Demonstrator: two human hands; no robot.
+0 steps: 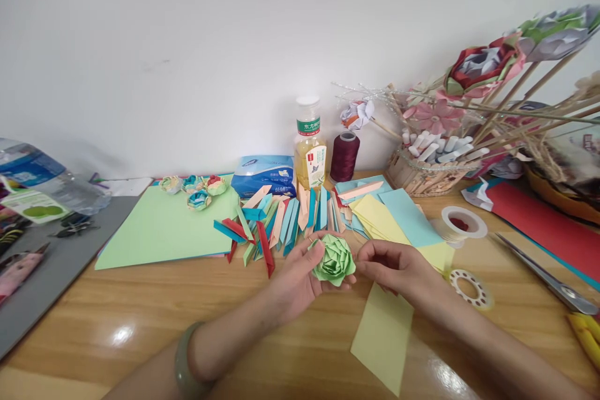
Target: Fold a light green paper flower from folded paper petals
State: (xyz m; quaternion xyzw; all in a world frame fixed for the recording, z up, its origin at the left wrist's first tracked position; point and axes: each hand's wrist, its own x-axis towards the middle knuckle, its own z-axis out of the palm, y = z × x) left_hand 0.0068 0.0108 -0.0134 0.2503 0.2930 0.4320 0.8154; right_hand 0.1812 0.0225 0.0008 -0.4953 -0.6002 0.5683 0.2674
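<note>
A light green folded paper flower (334,260) with layered petals rests in my left hand (302,269). My left thumb presses on its near left edge, and the other fingers support it from beneath and behind. At the flower's right edge, my right hand (391,264) has thumb and forefinger pinched together. Whatever lies between those fingertips is too small to make out. Under my right hand lies a pale yellow paper sheet (385,337). Beyond the flower is a pile of folded paper strips (281,222) in blue, peach, green and red.
Small paper flowers (199,200) sit on green sheets (164,231). Behind are a tissue pack (263,176), a bottle (310,156) and a maroon thread spool (344,157). Rightward are a marker basket (422,169), tape rolls (469,223) and scissors (553,278).
</note>
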